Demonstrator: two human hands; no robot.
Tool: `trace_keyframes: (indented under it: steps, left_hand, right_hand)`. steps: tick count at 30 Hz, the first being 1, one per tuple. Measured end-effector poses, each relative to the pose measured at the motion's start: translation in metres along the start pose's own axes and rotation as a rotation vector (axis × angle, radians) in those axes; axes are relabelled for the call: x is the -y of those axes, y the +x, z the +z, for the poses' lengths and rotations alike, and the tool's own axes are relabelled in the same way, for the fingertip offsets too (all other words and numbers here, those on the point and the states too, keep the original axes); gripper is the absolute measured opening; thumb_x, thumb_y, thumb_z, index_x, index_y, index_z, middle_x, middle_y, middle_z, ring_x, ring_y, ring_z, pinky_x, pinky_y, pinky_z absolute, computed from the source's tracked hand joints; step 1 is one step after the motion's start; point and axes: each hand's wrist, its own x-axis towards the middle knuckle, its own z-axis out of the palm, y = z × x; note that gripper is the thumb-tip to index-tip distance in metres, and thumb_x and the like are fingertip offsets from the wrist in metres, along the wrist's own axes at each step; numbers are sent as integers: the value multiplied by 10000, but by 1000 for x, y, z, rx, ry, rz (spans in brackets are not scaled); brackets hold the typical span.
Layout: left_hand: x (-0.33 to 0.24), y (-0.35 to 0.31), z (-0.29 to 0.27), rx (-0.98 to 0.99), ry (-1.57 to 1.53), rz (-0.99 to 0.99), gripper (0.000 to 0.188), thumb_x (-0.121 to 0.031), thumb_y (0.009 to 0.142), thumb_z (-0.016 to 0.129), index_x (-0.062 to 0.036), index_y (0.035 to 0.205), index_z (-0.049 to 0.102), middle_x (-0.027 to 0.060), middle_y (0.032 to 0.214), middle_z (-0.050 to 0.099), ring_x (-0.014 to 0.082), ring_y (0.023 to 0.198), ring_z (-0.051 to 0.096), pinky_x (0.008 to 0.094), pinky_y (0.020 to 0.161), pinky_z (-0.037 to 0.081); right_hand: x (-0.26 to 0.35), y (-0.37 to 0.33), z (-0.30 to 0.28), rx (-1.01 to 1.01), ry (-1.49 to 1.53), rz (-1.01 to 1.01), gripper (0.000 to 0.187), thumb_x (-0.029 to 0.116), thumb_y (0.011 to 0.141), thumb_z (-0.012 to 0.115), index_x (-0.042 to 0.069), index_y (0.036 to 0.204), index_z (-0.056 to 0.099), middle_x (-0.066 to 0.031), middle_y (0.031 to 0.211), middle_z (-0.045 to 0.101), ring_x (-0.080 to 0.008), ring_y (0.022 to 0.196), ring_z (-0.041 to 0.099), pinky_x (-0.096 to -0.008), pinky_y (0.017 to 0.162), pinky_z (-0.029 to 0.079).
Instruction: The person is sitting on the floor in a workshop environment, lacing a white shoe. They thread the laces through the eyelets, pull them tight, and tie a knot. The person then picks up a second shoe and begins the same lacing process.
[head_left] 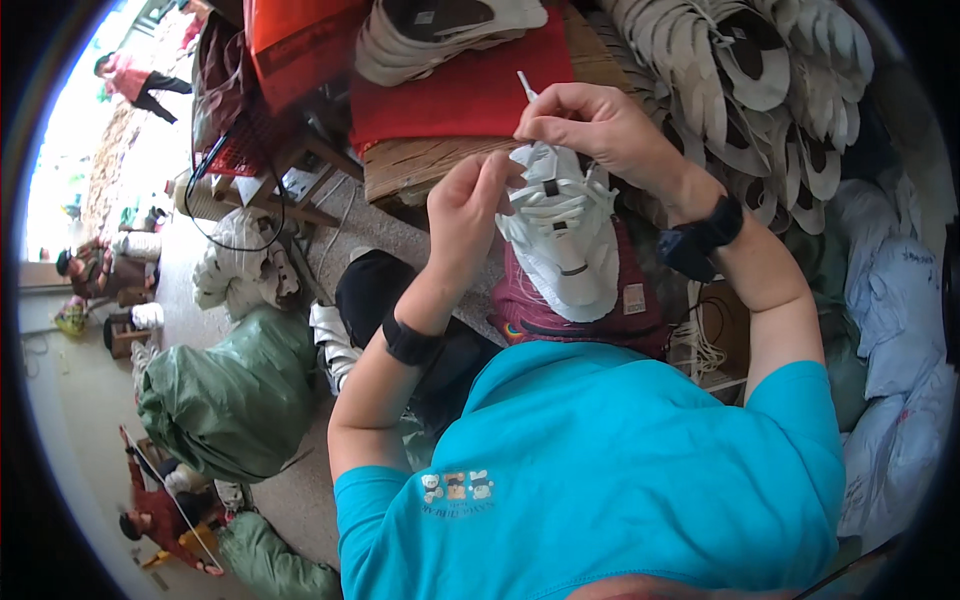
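A white shoe upper [585, 285] lies toe toward me on a dark red cloth [640, 325], just beyond my body. Flat white laces cross its front in loops. My right hand [600, 130] is above the far end of the upper, with thumb and forefinger pinched on a white shoelace [525, 85] whose tip sticks up past the fingers. At the upper's left edge, close to the lace loops, my left hand [466, 212] has its fingers closed together. Whatever those fingers hold is hidden.
A wooden table [400, 178] with red cloth [450, 105] carries stacked pale uppers [430, 48]. More uppers [700, 65] pile up at far right. Pale blue sacks [905, 310] stand right; a green sack [240, 390] and stool [310, 165] are left. Several people sit or stand farther left.
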Motion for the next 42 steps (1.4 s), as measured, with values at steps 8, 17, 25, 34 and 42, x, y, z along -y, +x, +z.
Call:
trace_keyframes:
  steps: [8, 17, 25, 34, 42]
  left_hand:
    - [-11, 1, 36, 142, -313, -39, 274, -209, 1026, 533, 24, 1131, 634, 79, 933, 688, 103, 776, 614, 234, 744, 484]
    - [20, 13, -60, -162, -158, 14, 295, -233, 1034, 510, -4, 1097, 685, -35, 722, 558, 30, 604, 441, 180, 551, 344]
    - [31, 5, -45, -34, 113, -166, 357, -312, 1039, 492, -21, 975, 688, -61, 657, 483, 23, 577, 388, 184, 525, 302]
    - [28, -10, -32, 95, 84, -408, 320, -325, 988, 542, -45, 913, 679, -61, 726, 530, 25, 651, 401, 200, 589, 311]
    - [31, -2, -33, 101, 54, -401, 192, -204, 903, 580, -41, 820, 635, -30, 773, 544, 79, 737, 453, 233, 671, 336]
  right_hand:
    - [-1, -1, 14, -164, -297, -186, 128, 156, 958, 629, 57, 1012, 689, -22, 959, 669, -90, 843, 582, -255, 823, 478]
    - [-25, -55, -50, -440, 32, 50, 227, 136, 1003, 513, 29, 1198, 561, -59, 963, 678, -17, 655, 519, -175, 614, 445]
    - [-57, -81, -30, -330, -296, 184, 107, 130, 967, 583, 31, 968, 623, 5, 829, 629, -36, 692, 512, -198, 629, 439]
    - [-52, -68, -27, -251, -738, 190, 131, 128, 871, 636, 3, 854, 603, -88, 735, 613, -176, 678, 593, -328, 633, 483]
    - [-27, -57, -8, -153, -1091, 103, 173, 123, 891, 570, 13, 1021, 539, -191, 746, 645, -395, 716, 640, -463, 635, 503]
